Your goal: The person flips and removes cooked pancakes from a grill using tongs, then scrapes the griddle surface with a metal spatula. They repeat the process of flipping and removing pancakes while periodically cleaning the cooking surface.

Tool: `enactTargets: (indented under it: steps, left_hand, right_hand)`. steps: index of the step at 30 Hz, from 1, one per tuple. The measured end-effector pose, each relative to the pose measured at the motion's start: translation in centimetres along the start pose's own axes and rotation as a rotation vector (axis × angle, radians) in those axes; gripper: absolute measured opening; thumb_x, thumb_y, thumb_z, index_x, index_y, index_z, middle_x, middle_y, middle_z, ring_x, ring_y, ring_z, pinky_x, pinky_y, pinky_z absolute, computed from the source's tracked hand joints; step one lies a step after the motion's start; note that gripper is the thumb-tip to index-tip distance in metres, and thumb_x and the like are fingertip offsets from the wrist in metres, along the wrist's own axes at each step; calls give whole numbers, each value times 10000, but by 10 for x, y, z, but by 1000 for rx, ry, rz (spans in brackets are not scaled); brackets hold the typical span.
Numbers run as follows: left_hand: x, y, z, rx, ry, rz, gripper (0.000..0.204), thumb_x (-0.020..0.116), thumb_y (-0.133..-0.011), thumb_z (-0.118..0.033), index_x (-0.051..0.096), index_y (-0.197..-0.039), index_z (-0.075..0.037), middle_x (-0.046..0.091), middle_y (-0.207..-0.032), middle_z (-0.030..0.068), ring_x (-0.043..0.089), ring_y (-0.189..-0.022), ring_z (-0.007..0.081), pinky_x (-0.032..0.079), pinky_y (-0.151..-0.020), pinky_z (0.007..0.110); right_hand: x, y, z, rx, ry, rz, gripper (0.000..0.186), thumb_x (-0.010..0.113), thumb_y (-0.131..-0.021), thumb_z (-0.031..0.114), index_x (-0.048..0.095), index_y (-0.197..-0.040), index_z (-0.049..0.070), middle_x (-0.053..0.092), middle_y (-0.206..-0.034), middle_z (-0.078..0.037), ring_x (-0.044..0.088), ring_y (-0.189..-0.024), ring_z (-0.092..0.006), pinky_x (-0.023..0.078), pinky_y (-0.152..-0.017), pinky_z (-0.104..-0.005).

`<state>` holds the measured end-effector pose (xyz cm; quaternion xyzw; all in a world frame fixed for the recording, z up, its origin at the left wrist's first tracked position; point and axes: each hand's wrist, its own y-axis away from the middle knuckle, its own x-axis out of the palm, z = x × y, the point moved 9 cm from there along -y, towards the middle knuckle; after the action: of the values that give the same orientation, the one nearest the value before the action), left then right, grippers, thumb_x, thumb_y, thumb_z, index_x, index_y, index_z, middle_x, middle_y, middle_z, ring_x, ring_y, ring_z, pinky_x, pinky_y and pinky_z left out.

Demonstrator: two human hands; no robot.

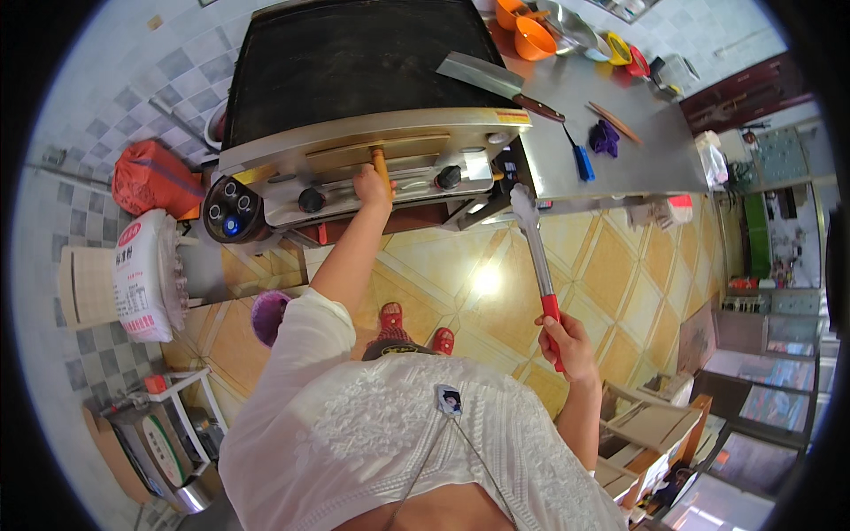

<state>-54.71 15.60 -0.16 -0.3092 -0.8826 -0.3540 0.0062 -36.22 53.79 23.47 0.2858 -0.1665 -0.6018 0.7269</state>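
Observation:
My left hand is closed round a short wooden handle at the front of a steel griddle. Black and bare, the wide cooking plate lies beyond that hand. Two black knobs, a left one and a right one, flank it on the front panel. In my right hand is a pair of metal tongs, gripped by the red handle. The tongs point away from me, their scalloped tips over the floor beside the counter.
A cleaver bridges the griddle's right edge and the steel counter. A blue-handled tool, a purple cloth and orange bowls rest on that counter. At left stand a white sack and a purple bin.

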Motion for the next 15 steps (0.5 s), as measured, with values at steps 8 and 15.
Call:
enactTargets:
  steps: [8,15]
  left_hand:
    - [-43,-47,33,168,-81,-154,251,570,-836,-261,510,-851,-17,564,-691,119,540,-518,210,427,-427,361]
    - [-20,-23,84,10,-269,261,291,651,-832,-302,498,-746,-69,485,-578,11,429,-404,112,353,-351,270]
  right_hand:
    - [0,-6,-13,-15,21,-6,222,538,-913,245,521,-902,24,451,-557,13,383,-393,-60,274,-362,-211]
    - [5,-24,-50,51,29,113,210,520,-924,224,521,-933,14,443,-561,4,362,-407,-62,272,-373,-215]
